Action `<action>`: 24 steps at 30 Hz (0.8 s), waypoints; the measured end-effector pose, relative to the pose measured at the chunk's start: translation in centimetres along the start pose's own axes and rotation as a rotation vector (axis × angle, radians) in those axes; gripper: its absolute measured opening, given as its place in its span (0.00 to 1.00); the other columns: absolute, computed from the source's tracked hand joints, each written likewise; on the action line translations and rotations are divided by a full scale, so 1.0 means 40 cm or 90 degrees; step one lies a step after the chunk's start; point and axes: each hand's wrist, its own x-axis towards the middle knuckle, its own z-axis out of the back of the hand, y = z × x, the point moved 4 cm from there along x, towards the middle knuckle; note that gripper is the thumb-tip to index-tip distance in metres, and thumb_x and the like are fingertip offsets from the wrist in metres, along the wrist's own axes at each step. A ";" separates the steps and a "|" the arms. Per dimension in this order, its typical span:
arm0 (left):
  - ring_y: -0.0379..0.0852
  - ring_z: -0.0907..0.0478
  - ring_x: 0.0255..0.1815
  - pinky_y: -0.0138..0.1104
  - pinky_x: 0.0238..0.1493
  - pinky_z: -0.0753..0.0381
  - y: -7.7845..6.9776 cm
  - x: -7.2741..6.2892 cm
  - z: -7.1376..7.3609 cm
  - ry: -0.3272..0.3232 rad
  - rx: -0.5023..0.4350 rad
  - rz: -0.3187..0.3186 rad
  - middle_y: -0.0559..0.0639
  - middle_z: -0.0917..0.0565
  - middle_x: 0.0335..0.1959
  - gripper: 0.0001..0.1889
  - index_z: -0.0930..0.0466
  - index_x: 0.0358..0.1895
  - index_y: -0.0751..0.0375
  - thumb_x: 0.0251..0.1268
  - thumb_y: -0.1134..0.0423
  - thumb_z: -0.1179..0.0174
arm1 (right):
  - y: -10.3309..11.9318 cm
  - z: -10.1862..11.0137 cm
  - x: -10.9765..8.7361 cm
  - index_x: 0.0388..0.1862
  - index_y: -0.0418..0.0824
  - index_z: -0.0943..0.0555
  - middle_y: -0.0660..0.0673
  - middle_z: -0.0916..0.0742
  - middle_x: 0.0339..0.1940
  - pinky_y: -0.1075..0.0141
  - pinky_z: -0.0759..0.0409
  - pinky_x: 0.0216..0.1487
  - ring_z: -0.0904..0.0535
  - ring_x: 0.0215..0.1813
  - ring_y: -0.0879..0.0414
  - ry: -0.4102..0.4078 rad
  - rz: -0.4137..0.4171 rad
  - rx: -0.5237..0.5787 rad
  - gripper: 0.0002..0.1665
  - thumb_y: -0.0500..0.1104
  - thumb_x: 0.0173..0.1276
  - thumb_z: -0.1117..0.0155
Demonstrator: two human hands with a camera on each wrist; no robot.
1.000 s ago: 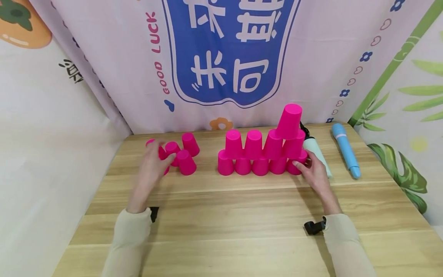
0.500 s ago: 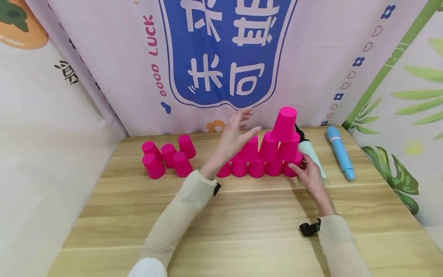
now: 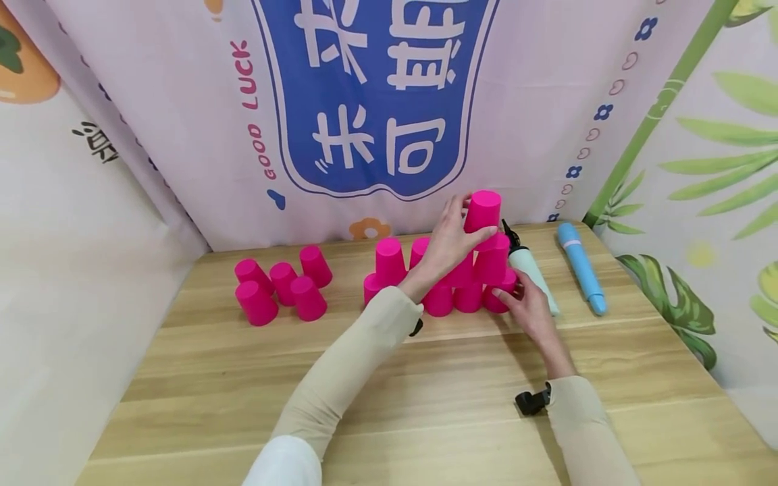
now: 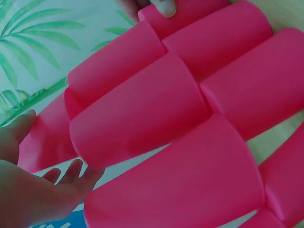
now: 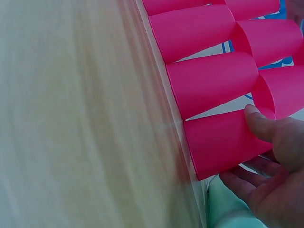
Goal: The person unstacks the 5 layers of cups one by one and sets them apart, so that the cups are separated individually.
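Pink cups stand upside down in a stacked wall, two rows with a single cup on top at the right end. My left hand [image 3: 448, 248] is around that top cup [image 3: 484, 210], its thumb in front and fingers behind; the left wrist view shows thumb and fingers on either side of the top cup [image 4: 47, 137]. Low on the right, my right hand [image 3: 530, 309] holds the end cup [image 5: 223, 142] of the bottom row, thumb on its near face and fingers on the outer side. My left forearm hides part of the bottom row.
Several loose pink cups [image 3: 308, 298] stand upside down at the left of the wooden table [image 3: 462, 405]. Behind the right hand lies a pale green bottle [image 3: 536, 278] with a black top. Farther right is a blue rod-shaped object [image 3: 581, 268] with a pale band.
My left hand has left the loose cups, crossed to the right empty and taken hold of the top cup. The right hand stays at the bottom end cup. The head view has shifted slightly.
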 end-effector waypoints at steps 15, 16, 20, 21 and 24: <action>0.44 0.29 0.57 0.32 0.53 0.22 -0.016 -0.080 0.080 -0.050 -0.055 -0.085 0.50 0.30 0.60 0.36 0.42 0.69 0.56 0.60 0.61 0.34 | -0.003 0.002 0.007 0.70 0.32 0.36 0.29 0.24 0.60 0.47 0.25 0.58 0.26 0.59 0.34 -0.003 0.002 -0.009 0.35 0.41 0.68 0.36; 0.44 0.30 0.57 0.32 0.53 0.22 -0.016 -0.093 0.091 -0.054 -0.056 -0.096 0.51 0.30 0.60 0.36 0.42 0.69 0.56 0.60 0.61 0.34 | -0.004 0.002 0.007 0.70 0.32 0.36 0.29 0.24 0.60 0.46 0.25 0.58 0.26 0.60 0.34 -0.003 0.003 -0.010 0.35 0.41 0.68 0.36; 0.47 0.28 0.57 0.34 0.53 0.22 -0.005 -0.152 0.136 -0.077 -0.050 -0.125 0.52 0.29 0.60 0.36 0.42 0.68 0.58 0.58 0.63 0.33 | -0.007 0.000 0.005 0.70 0.32 0.37 0.29 0.24 0.60 0.47 0.25 0.58 0.26 0.60 0.34 -0.001 -0.003 -0.009 0.35 0.41 0.68 0.36; 0.48 0.28 0.57 0.35 0.53 0.21 0.000 -0.167 0.149 -0.084 -0.048 -0.127 0.53 0.29 0.59 0.36 0.42 0.68 0.59 0.58 0.63 0.33 | -0.006 0.000 0.005 0.70 0.31 0.37 0.29 0.24 0.60 0.47 0.24 0.58 0.26 0.59 0.34 0.000 -0.003 -0.012 0.36 0.41 0.68 0.36; 0.51 0.28 0.57 0.39 0.53 0.21 0.022 -0.207 0.185 -0.102 -0.046 -0.122 0.56 0.29 0.58 0.37 0.42 0.68 0.61 0.57 0.65 0.32 | -0.003 0.003 0.006 0.69 0.31 0.37 0.28 0.24 0.59 0.46 0.24 0.57 0.25 0.58 0.33 -0.005 0.002 -0.023 0.36 0.41 0.67 0.35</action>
